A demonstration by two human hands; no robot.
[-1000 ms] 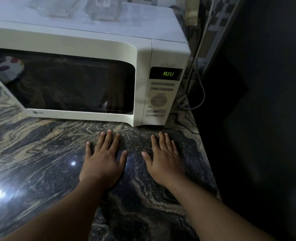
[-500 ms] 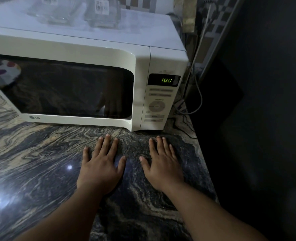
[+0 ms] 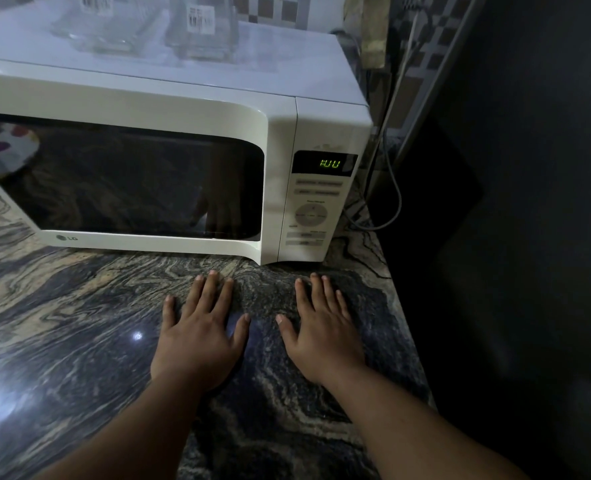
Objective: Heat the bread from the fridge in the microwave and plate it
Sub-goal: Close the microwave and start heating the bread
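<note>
With both palms flat on the marbled granite counter (image 3: pixel 62 323), I see my left hand (image 3: pixel 200 341) and right hand (image 3: pixel 325 337) side by side, fingers straight and slightly spread, holding nothing. Just beyond them sits the white LG microwave (image 3: pixel 183 109), door closed, display (image 3: pixel 325 163) glowing green. I cannot see the bread through its dark window.

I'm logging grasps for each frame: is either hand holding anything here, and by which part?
Nothing is held. The left hand and right hand both lie flat, fingers straight, on the countertop in front of the microwave.
</note>
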